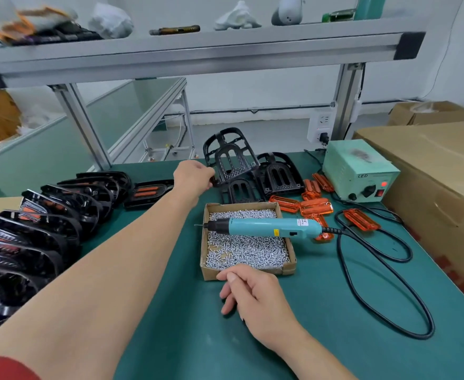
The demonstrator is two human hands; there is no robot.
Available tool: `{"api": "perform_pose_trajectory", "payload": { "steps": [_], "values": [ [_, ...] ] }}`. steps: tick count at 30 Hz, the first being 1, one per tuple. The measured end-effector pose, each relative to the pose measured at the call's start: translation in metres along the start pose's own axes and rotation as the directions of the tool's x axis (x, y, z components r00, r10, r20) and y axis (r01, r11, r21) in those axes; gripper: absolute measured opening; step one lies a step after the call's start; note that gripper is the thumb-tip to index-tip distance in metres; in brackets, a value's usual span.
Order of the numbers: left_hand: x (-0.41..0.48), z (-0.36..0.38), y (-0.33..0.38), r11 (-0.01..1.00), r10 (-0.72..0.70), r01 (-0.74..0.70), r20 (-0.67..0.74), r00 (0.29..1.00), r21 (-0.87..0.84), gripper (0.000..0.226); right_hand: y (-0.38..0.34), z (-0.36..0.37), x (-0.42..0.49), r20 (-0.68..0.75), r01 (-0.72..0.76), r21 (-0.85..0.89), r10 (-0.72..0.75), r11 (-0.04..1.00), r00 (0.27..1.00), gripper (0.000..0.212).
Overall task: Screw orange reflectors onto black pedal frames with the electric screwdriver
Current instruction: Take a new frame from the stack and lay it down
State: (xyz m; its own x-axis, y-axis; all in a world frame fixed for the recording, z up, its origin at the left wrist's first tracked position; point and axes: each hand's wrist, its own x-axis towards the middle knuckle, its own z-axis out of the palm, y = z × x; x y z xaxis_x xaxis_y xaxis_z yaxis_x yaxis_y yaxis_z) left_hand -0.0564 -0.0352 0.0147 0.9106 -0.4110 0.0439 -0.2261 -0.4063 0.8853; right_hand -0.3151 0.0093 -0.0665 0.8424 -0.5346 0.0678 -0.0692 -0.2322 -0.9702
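Left hand (193, 178) grips the leaning pedal frame (233, 160) by its left edge, upper centre; reflectors (314, 207) lie to its right, nearer the right hand (252, 292), which is curled, contents not discernible.

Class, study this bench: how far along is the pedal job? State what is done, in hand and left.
Done: a row of pedals at left carries reflectors. In hand: the left hand grips a bare frame; the right hand lies by the screw box, the screwdriver idle across it. Left: more bare frames and loose reflectors.
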Motion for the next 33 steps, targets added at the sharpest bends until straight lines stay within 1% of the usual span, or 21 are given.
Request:
{"api": "perform_pose_trajectory", "payload": {
  "steps": [5,9,12,15,19,23,26,27,30,33],
  "values": [
    [-0.032,-0.025,-0.003,0.989,0.091,-0.091,-0.004,0.996,-0.12,0.018,0.0,0.001,0.001,-0.007,-0.019,0.002,0.019,1.0,1.0,0.029],
    [-0.07,-0.047,-0.013,0.962,0.16,-0.134,0.092,0.983,-0.237,0.015,0.0,0.001,0.001,-0.014,-0.022,-0.003,0.022,1.0,1.0,0.03],
    [-0.098,-0.059,-0.02,0.958,0.187,-0.146,0.149,0.971,-0.247,0.015,-0.001,0.002,0.002,-0.025,-0.023,-0.009,0.023,1.0,0.999,0.03],
    [-0.123,-0.069,-0.025,0.96,0.205,-0.164,0.169,0.964,-0.229,0.017,-0.002,0.001,0.003,-0.038,-0.026,-0.001,0.026,1.0,0.999,0.03],
    [-0.153,-0.082,-0.03,0.96,0.203,-0.162,0.17,0.964,-0.229,0.015,-0.006,0.0,0.002,-0.072,-0.052,0.123,0.061,0.991,0.996,0.028],
    [-0.178,-0.093,-0.035,0.953,0.177,-0.119,0.195,0.965,-0.278,0.005,-0.011,-0.005,0.0,-0.099,-0.122,0.254,0.151,0.96,0.984,0.029],
    [-0.193,-0.101,-0.042,0.95,0.154,-0.081,0.225,0.962,-0.302,0.004,-0.014,-0.007,0.0,-0.119,-0.106,0.379,0.162,0.919,0.98,0.022],
    [-0.198,-0.104,-0.045,0.952,0.146,-0.072,0.233,0.961,-0.299,0.006,-0.015,-0.007,-0.001,-0.124,-0.109,0.412,0.174,0.905,0.977,0.023],
    [-0.21,-0.112,-0.053,0.956,0.134,-0.057,0.258,0.957,-0.286,0.008,-0.014,-0.007,-0.003,-0.135,-0.105,0.437,0.181,0.893,0.974,0.022],
    [-0.22,-0.121,-0.056,0.956,0.143,-0.058,0.287,0.947,-0.286,0.013,-0.016,-0.007,-0.006,-0.193,-0.084,0.418,0.178,0.905,0.965,0.025]
  ]
}}
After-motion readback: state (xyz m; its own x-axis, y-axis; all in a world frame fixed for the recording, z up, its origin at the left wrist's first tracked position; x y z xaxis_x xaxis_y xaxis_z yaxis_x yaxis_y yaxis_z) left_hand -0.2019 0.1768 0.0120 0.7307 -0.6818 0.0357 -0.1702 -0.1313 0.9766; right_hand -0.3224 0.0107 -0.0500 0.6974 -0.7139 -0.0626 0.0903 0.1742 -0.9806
